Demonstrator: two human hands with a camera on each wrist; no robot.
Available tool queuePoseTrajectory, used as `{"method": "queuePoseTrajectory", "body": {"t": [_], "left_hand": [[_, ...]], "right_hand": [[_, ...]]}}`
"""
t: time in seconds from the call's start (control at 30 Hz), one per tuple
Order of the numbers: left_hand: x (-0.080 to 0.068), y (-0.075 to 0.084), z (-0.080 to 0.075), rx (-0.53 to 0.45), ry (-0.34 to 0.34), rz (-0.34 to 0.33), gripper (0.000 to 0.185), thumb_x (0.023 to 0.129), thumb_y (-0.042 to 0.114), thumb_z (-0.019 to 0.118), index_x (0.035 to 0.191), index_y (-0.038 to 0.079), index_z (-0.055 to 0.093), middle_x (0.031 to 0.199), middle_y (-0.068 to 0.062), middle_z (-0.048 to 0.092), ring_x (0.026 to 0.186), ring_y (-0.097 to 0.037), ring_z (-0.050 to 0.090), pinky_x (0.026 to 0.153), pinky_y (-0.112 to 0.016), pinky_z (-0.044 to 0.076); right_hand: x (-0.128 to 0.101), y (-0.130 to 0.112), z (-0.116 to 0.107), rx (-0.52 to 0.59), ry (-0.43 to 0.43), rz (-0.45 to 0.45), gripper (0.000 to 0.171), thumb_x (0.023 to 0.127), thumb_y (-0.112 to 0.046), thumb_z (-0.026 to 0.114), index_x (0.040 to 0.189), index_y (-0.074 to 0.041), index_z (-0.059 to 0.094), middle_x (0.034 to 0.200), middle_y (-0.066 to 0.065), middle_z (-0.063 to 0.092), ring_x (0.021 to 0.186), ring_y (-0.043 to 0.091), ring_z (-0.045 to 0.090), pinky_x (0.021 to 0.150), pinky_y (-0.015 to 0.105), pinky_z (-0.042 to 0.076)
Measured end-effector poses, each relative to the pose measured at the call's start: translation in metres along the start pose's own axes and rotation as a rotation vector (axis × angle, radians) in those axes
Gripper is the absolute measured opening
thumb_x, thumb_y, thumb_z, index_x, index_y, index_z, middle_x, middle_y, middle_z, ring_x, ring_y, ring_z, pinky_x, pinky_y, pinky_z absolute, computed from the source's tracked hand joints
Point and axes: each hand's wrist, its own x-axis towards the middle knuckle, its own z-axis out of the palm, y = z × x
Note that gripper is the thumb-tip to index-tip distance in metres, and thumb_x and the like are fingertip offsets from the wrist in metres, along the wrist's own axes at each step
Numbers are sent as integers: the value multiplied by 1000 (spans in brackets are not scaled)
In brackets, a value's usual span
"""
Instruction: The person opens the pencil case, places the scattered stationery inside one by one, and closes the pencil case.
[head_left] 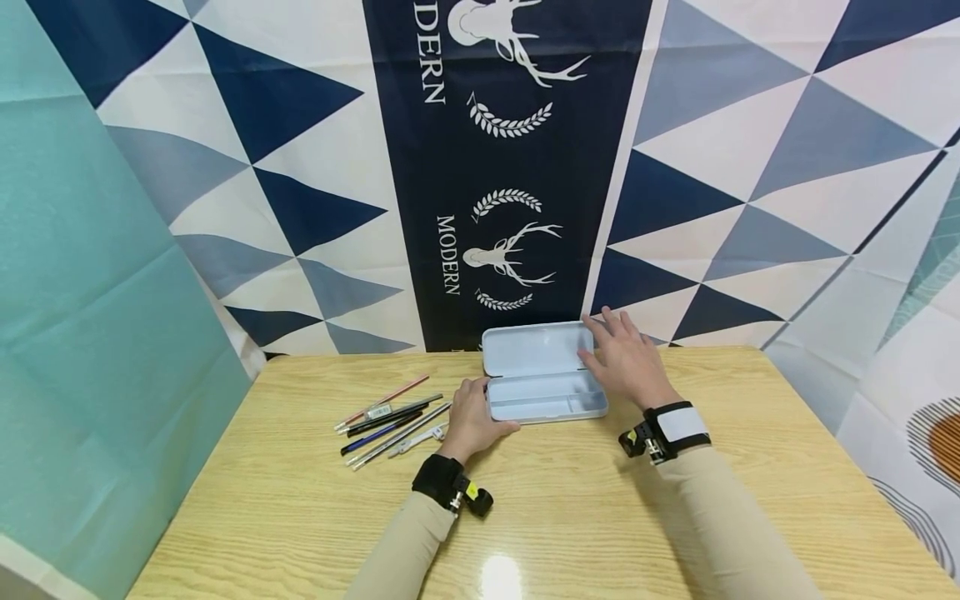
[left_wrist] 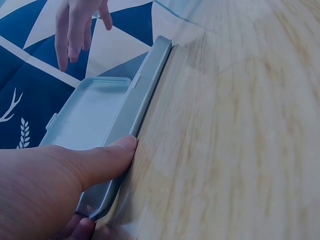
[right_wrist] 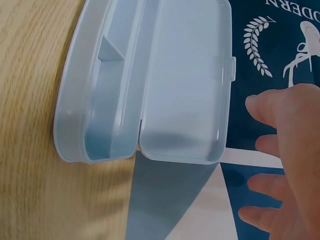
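Note:
A light blue pencil case lies at the back of the table, its lid swung up and back toward the wall cloth. Dividers split the tray, and its compartments hold nothing. My left hand grips the case's left end; in the left wrist view the thumb presses along the front wall and the other fingers curl round the end. Beside the lid's right edge hovers my right hand, fingers spread and apart from the lid in the right wrist view.
Left of the case lies a loose group of several pencils and pens, with a small white eraser among them. A white compass lies nearest my left hand. Patterned cloth hangs behind the table.

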Motion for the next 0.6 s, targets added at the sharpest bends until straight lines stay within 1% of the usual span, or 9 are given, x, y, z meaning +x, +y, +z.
{"method": "queuePoseTrajectory", "body": {"t": [0.17, 0.3, 0.43, 0.6], "left_hand": [[1, -1, 2, 10, 11, 13, 96, 82, 29, 104, 158, -4, 55, 137, -21, 62, 125, -36, 58, 111, -54, 53], [1, -1, 3, 18, 11, 14, 96, 81, 29, 104, 158, -4, 55, 138, -20, 62, 126, -36, 58, 112, -54, 53], [1, 0, 2, 22, 2, 16, 96, 82, 29, 103, 158, -4, 54, 139, -20, 62, 127, -37, 58, 112, -54, 53], [1, 0, 1, 31, 3, 20, 96, 82, 30, 103, 158, -4, 54, 138, -20, 62, 125, -36, 58, 111, -54, 53]], "right_hand": [[-3, 1, 3, 83, 93, -9, 60, 114, -26, 57, 170, -7, 48, 178, 32, 38, 162, 60, 38, 123, 81, 42], [-5, 0, 6, 175, 136, 13, 56, 114, -18, 55, 168, -2, 49, 170, 36, 46, 155, 60, 47, 126, 76, 42], [-6, 0, 9, 228, 118, 68, 54, 115, -18, 53, 165, 2, 51, 163, 38, 52, 149, 60, 53, 125, 74, 44], [-7, 2, 17, 253, 60, 121, 53, 116, -20, 52, 163, 4, 53, 154, 40, 57, 138, 59, 62, 115, 73, 52]]}}
